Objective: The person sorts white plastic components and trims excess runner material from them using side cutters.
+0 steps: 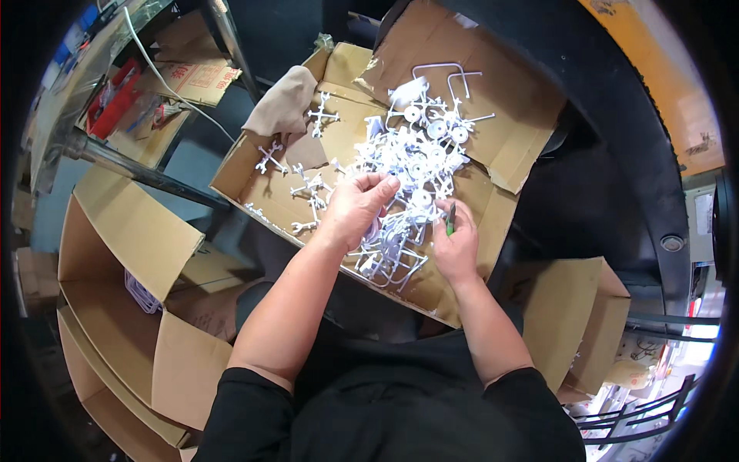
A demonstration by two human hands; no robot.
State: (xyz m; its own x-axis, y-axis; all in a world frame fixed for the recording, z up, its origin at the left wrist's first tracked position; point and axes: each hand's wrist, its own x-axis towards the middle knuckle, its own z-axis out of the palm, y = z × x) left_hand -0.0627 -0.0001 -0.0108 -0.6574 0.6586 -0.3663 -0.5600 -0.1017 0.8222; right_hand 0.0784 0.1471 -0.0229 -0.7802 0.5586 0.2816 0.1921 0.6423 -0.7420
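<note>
A pile of white plastic parts [416, 158], some with round discs and thin branching sprue, lies in a shallow cardboard box [481, 223] in front of me. Over the near left side of the pile is my left hand [356, 206], thumb and fingers closed together. What they pinch is hidden among the white pieces. My right hand [457, 245], just right of the pile, is closed round a small tool with a green and dark handle [450, 219]. Several loose branched white pieces [308, 183] lie left of my left hand.
A beige cloth [283, 100] hangs over the box's left corner. An open carton [108, 308] at left holds white wire-like pieces [142, 291]; another carton [566, 316] stands at right. A metal rail [146, 173] and red tray [113, 100] are at upper left.
</note>
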